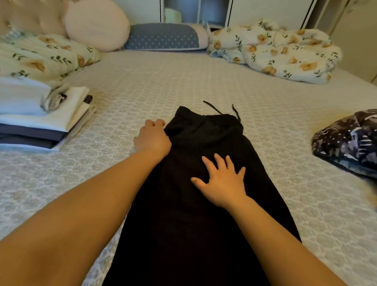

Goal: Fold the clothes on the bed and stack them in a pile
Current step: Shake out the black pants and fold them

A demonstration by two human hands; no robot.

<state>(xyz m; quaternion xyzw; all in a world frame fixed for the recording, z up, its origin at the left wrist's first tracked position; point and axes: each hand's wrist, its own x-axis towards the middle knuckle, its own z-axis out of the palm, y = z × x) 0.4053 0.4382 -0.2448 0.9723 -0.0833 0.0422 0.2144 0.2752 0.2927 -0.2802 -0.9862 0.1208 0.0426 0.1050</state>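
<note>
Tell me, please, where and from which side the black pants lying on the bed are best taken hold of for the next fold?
Probably at the waistband end of the black pants, from the far side, pulling toward the person. They lie flat lengthwise with the drawstring end farthest away. The left hand already grips that end's left edge; the right hand, now flat mid-garment, could take the right corner.

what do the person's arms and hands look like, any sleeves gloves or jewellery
Both forearms are bare up to the frame's edge, with no sleeves in view. The left hand and right hand wear no gloves, and no rings, watch or bracelets show.
</note>
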